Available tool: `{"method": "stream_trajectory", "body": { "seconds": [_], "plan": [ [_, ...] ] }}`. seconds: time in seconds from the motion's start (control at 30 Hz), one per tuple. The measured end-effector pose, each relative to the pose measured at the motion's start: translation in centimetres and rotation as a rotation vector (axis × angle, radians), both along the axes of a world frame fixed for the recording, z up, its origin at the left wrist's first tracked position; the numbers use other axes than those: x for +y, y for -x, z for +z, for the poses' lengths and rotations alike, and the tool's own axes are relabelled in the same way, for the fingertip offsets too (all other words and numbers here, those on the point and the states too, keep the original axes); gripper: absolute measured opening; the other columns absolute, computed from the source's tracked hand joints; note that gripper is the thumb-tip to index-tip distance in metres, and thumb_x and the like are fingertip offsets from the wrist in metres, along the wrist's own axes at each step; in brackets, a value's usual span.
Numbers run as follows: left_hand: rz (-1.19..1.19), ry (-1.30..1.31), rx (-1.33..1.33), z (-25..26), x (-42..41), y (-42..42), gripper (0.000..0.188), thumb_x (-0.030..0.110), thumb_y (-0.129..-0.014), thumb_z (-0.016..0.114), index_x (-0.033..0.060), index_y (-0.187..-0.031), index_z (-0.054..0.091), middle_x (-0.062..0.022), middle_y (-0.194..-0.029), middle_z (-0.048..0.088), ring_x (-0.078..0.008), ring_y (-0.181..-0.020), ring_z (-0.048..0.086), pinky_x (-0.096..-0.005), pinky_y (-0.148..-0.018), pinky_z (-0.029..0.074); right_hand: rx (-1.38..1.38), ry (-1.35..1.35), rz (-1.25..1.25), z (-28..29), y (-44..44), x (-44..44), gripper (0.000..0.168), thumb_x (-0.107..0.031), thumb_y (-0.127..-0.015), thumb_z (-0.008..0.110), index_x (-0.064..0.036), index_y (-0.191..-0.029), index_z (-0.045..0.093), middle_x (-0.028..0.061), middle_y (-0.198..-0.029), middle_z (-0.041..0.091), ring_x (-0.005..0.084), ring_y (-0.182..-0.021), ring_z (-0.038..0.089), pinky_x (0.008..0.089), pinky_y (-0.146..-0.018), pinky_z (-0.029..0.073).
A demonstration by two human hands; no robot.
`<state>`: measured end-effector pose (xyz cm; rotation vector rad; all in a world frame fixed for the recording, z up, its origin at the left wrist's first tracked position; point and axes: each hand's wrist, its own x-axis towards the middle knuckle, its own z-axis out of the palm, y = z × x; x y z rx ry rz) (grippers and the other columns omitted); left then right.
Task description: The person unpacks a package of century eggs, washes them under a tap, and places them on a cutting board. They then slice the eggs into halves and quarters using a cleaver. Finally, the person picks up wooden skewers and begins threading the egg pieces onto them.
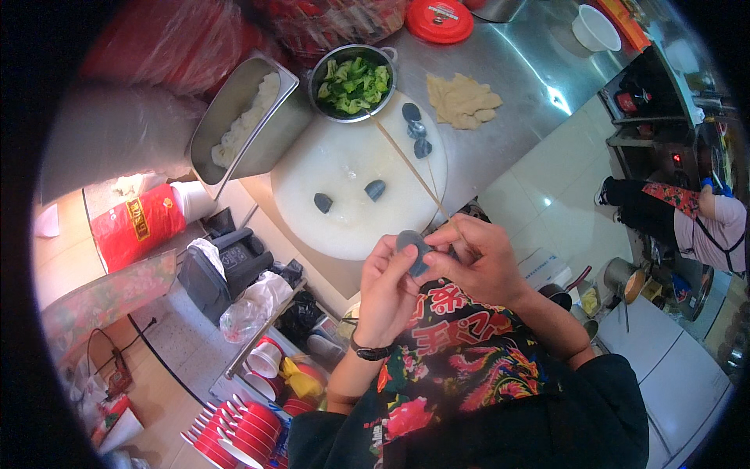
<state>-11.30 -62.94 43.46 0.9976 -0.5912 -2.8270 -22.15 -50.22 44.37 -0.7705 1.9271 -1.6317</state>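
Note:
My left hand (391,275) pinches a dark grey, flat oval food piece (415,249) between thumb and fingers, in front of my apron. My right hand (477,252) touches that piece's right side with its fingertips and holds a long thin wooden skewer (404,155), which slants up and left over the round white cutting board (351,228). Two similar grey pieces (375,190) lie apart on the board, and several more (422,148) form a row near its upper right edge. The skewer's far tip reaches the rim of a metal bowl (391,99) of green leafy vegetables (353,85).
Left of the board stands a deep steel pan (258,140) with white food. On the steel counter (515,94) lie a beige sheet-like food (464,101), a red lid (439,20) and a white bowl (596,28). Another person (691,217) is at the far right.

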Motion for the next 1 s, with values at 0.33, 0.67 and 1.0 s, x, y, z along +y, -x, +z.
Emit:
{"method": "stream_trajectory", "body": {
  "seconds": [0.33, 0.67, 1.0],
  "plan": [
    [0.004, -0.001, 0.003, 0.08, -0.33, -0.11, 0.01, 0.007, -0.096, 0.054, 0.0006, -0.103, 0.05, -0.0134, -0.1, 0.066, -0.0187, -0.088, 0.067, -0.0361, -0.077, 0.06, -0.063, -0.009, -0.012, 0.13, -0.18, -0.06, 0.01, -0.003, -0.079, 0.069, 0.001, -0.088, 0.066, 0.0029, -0.064, 0.057, 0.0043, -0.047, 0.041, 0.0232, -0.044, 0.032],
    [0.044, 0.08, 0.008, -0.44, -0.07, -0.4, 0.011, 0.003, -0.094, 0.056, -0.0009, -0.103, 0.052, -0.0126, -0.103, 0.065, -0.0172, -0.09, 0.066, -0.0332, -0.078, 0.058, 0.16, -0.034, 0.015, 0.3, 0.22, -0.12, 0.008, -0.005, -0.077, 0.071, -0.001, -0.084, 0.067, 0.0033, -0.064, 0.054, 0.0074, -0.047, 0.044, 0.0246, -0.043, 0.033],
    [0.035, 0.065, -0.015, 0.28, -0.31, -0.15, 0.01, 0.002, -0.094, 0.056, -0.001, -0.102, 0.051, -0.0129, -0.101, 0.065, -0.0189, -0.087, 0.067, -0.0347, -0.075, 0.06, -0.006, -0.029, 0.009, 0.28, 0.0, 0.01, 0.01, -0.006, -0.078, 0.07, 0.001, -0.085, 0.067, 0.0021, -0.059, 0.047, 0.005, -0.046, 0.039, 0.0234, -0.043, 0.028]
  ]
}}
